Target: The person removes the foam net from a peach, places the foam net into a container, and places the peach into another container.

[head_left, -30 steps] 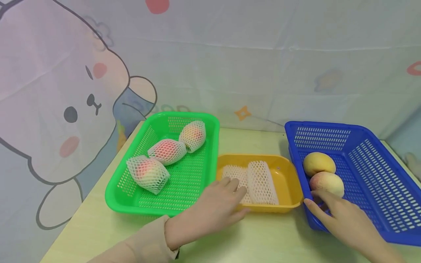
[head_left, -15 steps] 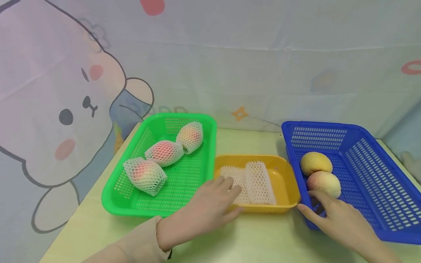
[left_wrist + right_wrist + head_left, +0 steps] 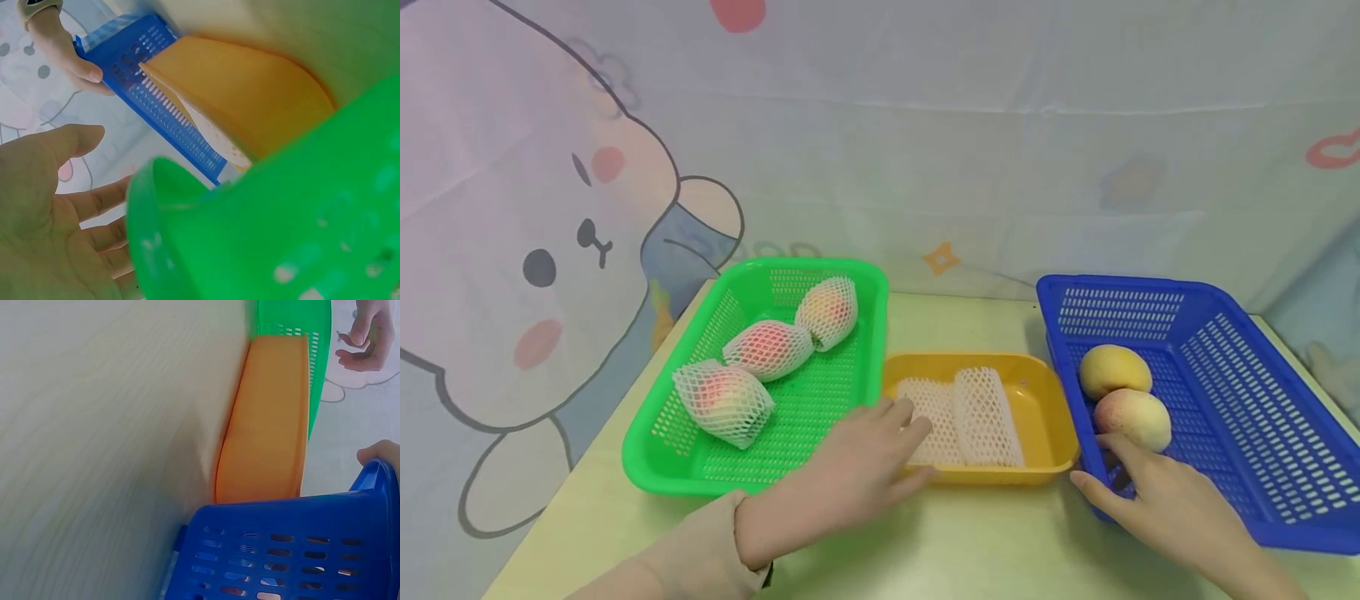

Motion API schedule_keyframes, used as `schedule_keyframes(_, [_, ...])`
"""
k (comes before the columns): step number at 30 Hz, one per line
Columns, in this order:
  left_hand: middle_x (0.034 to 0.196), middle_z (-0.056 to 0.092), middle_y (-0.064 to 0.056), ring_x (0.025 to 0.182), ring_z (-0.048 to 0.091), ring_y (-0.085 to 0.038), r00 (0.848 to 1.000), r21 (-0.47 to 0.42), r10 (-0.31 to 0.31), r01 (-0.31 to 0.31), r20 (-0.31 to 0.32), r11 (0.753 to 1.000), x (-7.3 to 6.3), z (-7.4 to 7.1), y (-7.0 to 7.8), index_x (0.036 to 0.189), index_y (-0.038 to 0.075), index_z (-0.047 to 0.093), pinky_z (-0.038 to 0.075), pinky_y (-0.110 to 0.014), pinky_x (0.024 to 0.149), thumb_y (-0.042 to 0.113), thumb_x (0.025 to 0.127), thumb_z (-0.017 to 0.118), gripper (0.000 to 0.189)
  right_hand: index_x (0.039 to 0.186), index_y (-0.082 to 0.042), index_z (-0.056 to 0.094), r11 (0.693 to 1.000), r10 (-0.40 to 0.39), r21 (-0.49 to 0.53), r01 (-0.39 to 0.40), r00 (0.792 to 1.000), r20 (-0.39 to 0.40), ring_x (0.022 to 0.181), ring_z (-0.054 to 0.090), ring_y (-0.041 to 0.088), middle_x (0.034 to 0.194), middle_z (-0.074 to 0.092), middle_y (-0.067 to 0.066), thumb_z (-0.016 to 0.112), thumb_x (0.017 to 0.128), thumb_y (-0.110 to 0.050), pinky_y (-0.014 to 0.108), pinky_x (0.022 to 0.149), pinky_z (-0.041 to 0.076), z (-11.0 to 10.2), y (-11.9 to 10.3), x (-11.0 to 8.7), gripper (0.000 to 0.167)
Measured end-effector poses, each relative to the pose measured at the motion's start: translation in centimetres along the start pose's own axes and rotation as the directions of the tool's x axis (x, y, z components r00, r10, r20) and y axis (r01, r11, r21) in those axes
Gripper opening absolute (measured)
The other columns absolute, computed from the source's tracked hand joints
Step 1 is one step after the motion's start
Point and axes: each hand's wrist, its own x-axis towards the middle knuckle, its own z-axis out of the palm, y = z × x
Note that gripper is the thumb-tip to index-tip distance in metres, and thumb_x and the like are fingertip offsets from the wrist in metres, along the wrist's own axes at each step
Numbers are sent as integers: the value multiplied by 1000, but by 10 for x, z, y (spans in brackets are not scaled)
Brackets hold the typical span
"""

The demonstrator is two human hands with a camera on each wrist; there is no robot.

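My left hand (image 3: 842,467) hovers with relaxed fingers between the green basket (image 3: 637,433) and the yellow tray (image 3: 1051,417). In the left wrist view its palm (image 3: 37,219) holds nothing. Two white foam net sleeves (image 3: 988,417) lie flat side by side in the tray. At the near left corner of the blue basket (image 3: 1300,537) is my right hand (image 3: 1180,508). Its fingers reach over the rim beside a pinkish peach (image 3: 1138,421); whether they touch it is unclear. The thumb sits outside the rim. A yellow peach (image 3: 1114,372) lies behind the pinkish one.
Three peaches in foam nets (image 3: 724,402) lie in a diagonal row in the green basket. The baskets and tray stand side by side on a pale wooden table (image 3: 970,542). A patterned cloth (image 3: 880,133) hangs behind it.
My left hand has drawn slightly left, away from the foam sleeves. The head view has shifted a little. My right hand keeps its place by the blue basket.
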Motion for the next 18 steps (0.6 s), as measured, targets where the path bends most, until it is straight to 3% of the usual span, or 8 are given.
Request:
schedule_keyframes(5, [78, 46, 2, 66, 39, -11, 1000, 0, 5, -5, -27, 1000, 1, -1, -7, 93, 14, 58, 29, -19, 53, 43, 86, 65, 31, 122, -13, 55, 1000, -19, -12, 19, 999, -31, 62, 51, 9, 75, 59, -6, 51, 89, -63, 28, 52, 37, -1, -2, -1, 59])
schedule_keyframes(11, [82, 50, 1, 69, 43, -12, 1000, -12, 1, -1, -12, 1000, 2, -4, -13, 97, 12, 59, 34, -20, 56, 42, 86, 65, 32, 117, -16, 56, 1000, -17, -4, 17, 999, -27, 63, 53, 7, 74, 61, -7, 50, 89, -63, 28, 52, 38, -1, -4, -1, 55])
schedule_keyframes(18, [77, 44, 4, 67, 38, -12, 1000, 22, 23, -23, 3, 1000, 0, -7, -19, 92, 15, 57, 30, -20, 55, 43, 86, 65, 30, 116, -16, 56, 1000, -25, -3, 25, 998, -53, 59, 49, 8, 69, 56, -8, 50, 90, -62, 28, 51, 36, 0, -4, -2, 54])
